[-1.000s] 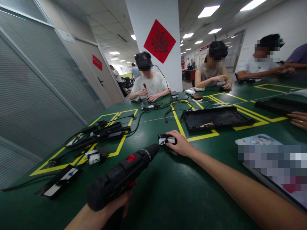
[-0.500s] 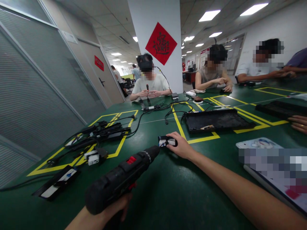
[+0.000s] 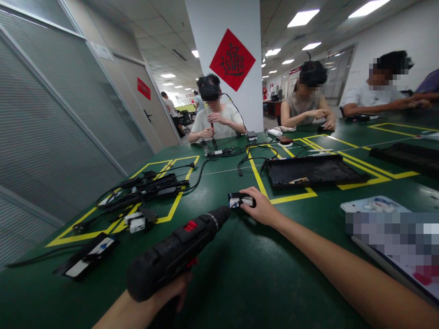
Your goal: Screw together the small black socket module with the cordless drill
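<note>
My left hand is wrapped round the handle of a black cordless drill with red switches. The drill's chuck points up and to the right, its tip beside a small black plastic casing. Whether the bit touches the casing I cannot tell. My right hand grips that casing by its right end, fingers curled over the black edge. White strips and a dark blue mark show inside it. Left of the drill lies a similar, longer black casing with white strips.
Black cables and adapters are heaped at left, with a white plug block nearby. A black tray lies beyond my right hand. A partly blurred, light-coloured flat item is at right. Several people sit around the green table.
The view has shifted slightly; my hands, the drill and the casing keep nearly the same arrangement. Across the table, a person's hand has risen on a red-handled tool. A hand at the right edge is gone.
</note>
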A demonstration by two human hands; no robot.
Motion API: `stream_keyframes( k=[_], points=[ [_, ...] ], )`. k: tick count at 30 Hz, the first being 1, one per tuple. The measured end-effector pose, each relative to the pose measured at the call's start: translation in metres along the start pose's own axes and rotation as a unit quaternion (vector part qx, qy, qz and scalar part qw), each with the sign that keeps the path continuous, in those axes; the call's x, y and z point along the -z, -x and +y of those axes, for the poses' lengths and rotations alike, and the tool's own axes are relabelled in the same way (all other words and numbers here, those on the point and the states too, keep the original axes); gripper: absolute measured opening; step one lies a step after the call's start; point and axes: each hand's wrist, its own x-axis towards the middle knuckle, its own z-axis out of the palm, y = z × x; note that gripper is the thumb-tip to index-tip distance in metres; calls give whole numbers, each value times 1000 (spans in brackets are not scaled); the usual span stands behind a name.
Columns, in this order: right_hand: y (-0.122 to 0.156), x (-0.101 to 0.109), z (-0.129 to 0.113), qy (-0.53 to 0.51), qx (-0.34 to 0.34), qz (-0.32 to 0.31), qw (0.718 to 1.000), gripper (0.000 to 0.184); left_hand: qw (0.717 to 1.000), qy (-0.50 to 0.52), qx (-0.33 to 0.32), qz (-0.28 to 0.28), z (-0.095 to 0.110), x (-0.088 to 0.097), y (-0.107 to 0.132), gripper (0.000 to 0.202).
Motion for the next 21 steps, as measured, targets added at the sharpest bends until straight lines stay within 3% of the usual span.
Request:
stream_keyframes(
  k=[6, 14, 21],
  points=[
    [0, -2, -1, -3, -4, 8, 1000, 31, 999, 4, -2, 34, -7, -4, -1, 41],
    [0, -1, 0, -5, 0, 10, 1000, 30, 1000, 3, -11, 7, -2, -2, 0, 37],
    [0, -3, 2, 1, 2, 10, 1000, 31, 999, 8, 7, 31, -11, -6, -2, 38]
  ],
)
